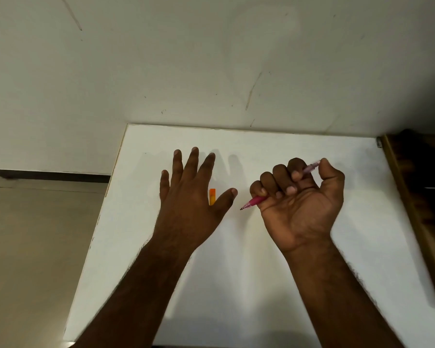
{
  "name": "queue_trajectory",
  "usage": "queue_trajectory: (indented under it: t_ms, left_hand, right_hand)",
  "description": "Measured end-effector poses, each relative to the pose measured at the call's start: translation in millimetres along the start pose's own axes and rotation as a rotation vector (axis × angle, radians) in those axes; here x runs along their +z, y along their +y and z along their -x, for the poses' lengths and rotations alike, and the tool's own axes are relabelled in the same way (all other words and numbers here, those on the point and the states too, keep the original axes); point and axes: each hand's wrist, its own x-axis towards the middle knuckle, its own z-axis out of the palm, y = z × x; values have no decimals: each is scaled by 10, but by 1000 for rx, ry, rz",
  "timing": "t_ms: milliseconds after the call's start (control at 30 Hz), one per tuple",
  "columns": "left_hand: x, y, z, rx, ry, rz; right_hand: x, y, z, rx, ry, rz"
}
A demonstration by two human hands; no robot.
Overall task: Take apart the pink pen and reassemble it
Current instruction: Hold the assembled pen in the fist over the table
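Plainly, the risk lies in small parts: once the pink pen (258, 200) comes apart, a spring or refill could roll off the white worktop (236, 272), whose edge runs close at frame left. The right hand (299, 199), right of centre, is curled tight round the pen's barrel, palm up. Its long axis runs diagonally, tip pointing toward lower left, back end toward upper right. The left hand (189, 197) hovers flat with fingers spread, holding nothing, above a small orange piece (212, 196).
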Motion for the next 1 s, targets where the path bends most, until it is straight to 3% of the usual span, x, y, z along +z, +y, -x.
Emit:
queue_trajectory:
  t_ms: [667, 1000]
  left_hand:
    - [-19, 14, 6, -4, -4, 15]
    - [-8, 10, 2, -7, -11, 13]
  right_hand:
    - [12, 28, -7, 32, -54, -25]
    - [-20, 43, -46, -2, 29, 25]
